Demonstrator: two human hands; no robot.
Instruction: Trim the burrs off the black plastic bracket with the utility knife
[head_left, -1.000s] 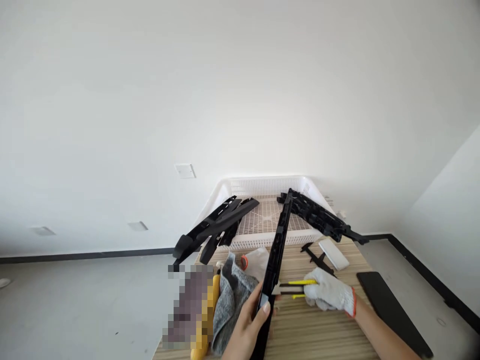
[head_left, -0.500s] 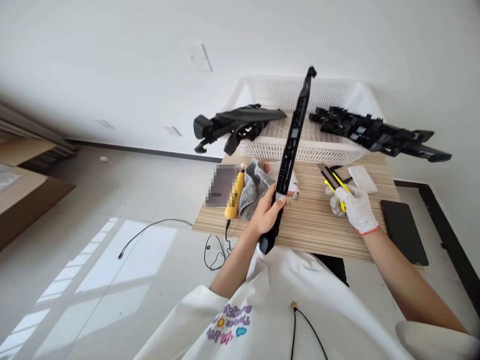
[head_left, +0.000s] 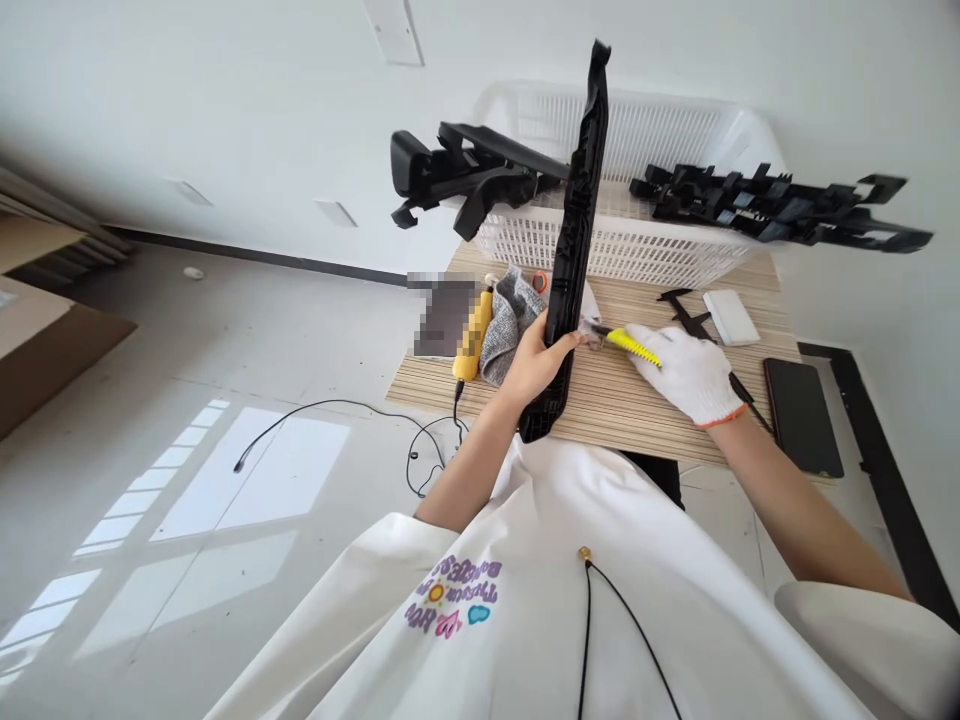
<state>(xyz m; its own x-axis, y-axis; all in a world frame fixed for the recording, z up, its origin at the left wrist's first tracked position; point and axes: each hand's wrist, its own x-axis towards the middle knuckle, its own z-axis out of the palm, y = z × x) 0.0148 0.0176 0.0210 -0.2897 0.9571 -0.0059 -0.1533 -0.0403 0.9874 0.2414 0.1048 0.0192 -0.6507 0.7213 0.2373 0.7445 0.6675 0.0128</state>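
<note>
My bare left hand (head_left: 536,370) is closed around the lower part of a long black plastic trim piece (head_left: 581,215), which stands almost upright above the table's front edge. My right hand (head_left: 686,375), in a white knitted glove with an orange cuff, grips a yellow utility knife (head_left: 634,346). The knife's tip points left at the trim piece, close to my left fingers; whether it touches cannot be told. Just left of my left hand lie a grey cloth (head_left: 510,325) and a yellow cylindrical tool (head_left: 472,340) with a cable.
A white plastic basket (head_left: 622,245) at the back holds black plastic parts sticking out left (head_left: 480,175) and right (head_left: 772,208). Black calipers (head_left: 688,313), a white block (head_left: 731,317) and a dark phone (head_left: 802,415) lie on the right. A wood-grain table (head_left: 622,410) carries them.
My right hand has moved left, bringing the yellow knife close to the trim piece. The trim piece has turned slightly and stands more upright. The camera view has tilted down.
</note>
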